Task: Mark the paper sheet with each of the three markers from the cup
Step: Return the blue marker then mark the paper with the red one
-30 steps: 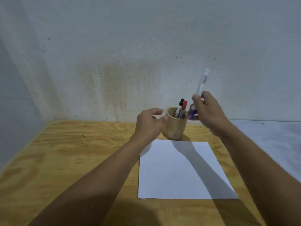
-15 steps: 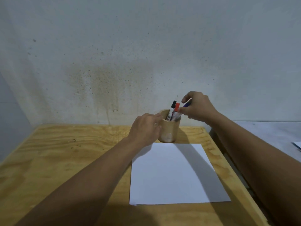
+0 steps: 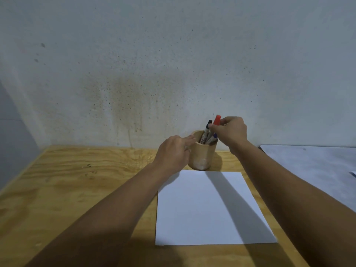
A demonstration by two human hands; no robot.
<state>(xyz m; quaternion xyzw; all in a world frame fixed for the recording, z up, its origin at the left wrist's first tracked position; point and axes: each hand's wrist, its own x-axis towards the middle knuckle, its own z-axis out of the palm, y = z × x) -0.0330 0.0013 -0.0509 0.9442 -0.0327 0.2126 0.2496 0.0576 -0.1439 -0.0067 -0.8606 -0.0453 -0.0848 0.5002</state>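
A round wooden cup stands at the back of the wooden table, just beyond a blank white paper sheet. Inside it lean a black-capped marker and a blue-capped marker. My right hand pinches the red-capped marker, which sticks up above the cup's rim, higher than the other two. My left hand rests against the cup's left side, fingers curled around its wall. No marks show on the sheet.
The plywood table ends at a speckled wall behind the cup. A grey surface adjoins the table on the right, with a small object at its far right edge. Both forearms cross the front of the table.
A second ago my right hand held the blue marker above the cup. It set it down into the cup, and now it grips the red marker, raised a little. My left hand stayed on the cup.
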